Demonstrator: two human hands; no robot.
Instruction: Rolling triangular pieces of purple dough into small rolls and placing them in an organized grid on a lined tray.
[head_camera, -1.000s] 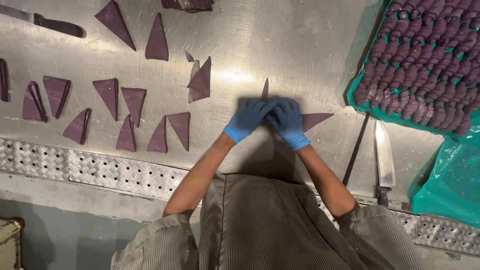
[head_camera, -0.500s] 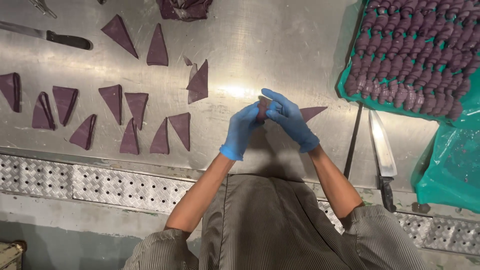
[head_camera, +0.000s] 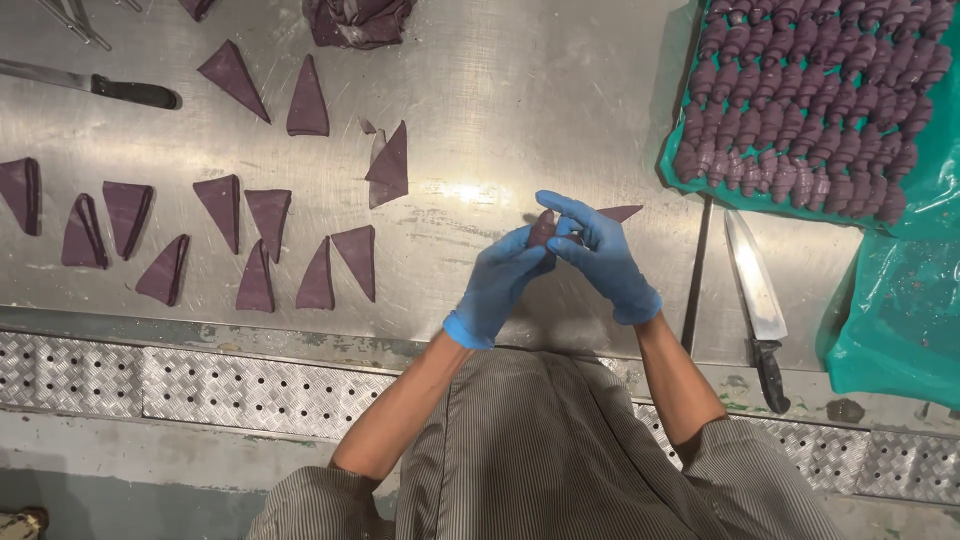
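Seen from above, a person in blue gloves stands at a steel worktop, the left hand and right hand raised just above it and together grasping a small rolled piece of purple dough between their fingertips. To the left lie flat purple dough triangles in loose rows, with one more triangle just beyond the right hand's grip. On the right, a tray lined with green plastic holds tight rows of rolled purple pieces, and a large knife lies beside it.
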